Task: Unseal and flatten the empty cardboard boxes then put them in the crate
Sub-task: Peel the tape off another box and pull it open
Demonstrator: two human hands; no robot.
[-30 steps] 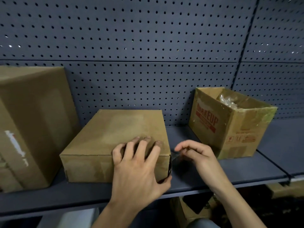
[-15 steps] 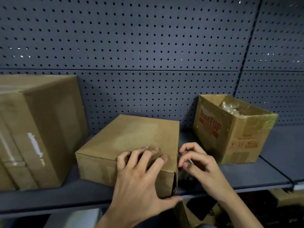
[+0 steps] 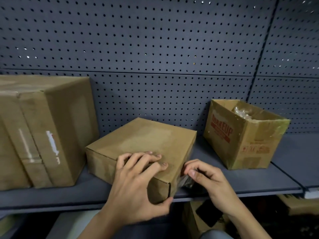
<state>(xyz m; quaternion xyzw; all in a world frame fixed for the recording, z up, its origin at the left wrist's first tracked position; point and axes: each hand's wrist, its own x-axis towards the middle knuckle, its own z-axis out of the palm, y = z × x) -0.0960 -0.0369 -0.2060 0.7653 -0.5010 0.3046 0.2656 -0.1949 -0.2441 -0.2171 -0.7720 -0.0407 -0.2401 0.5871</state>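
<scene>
Grey shelf before pegboard: at lower centre, the left hand clamps the flat box while the right hand pinches clear tape. Unsealing appears barely begun; flattening and crating remain, and no crate is visible.

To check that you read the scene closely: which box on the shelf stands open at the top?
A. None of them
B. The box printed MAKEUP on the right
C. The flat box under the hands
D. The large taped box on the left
B: the MAKEUP box has no closed top and shows clear plastic wrap inside, while the flat box and the large taped box are closed.
</scene>
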